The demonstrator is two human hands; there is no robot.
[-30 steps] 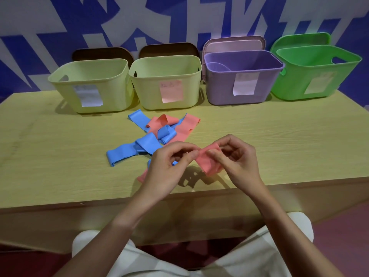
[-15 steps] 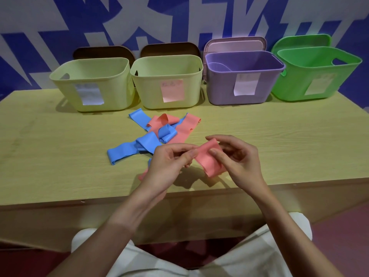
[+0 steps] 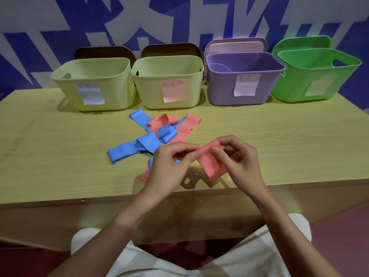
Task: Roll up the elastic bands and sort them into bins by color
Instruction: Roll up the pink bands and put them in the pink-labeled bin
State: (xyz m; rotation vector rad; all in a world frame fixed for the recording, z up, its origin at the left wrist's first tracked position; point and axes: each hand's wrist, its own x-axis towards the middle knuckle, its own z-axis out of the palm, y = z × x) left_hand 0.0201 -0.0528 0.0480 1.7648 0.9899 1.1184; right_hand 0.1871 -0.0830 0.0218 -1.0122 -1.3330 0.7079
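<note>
Since a second ago, your hands have drawn slightly apart: the right hand [image 3: 241, 158] has shifted outward and your left hand [image 3: 171, 166] has settled lower. More of the pink band [image 3: 211, 160] now lies exposed between them, its flat strip hanging longer toward the tabletop [image 3: 60, 156] edge.

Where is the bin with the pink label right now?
In the head view, the bin with the pink label stands second from the left in the back row on the table, between another pale yellow bin and the purple bin.
</note>
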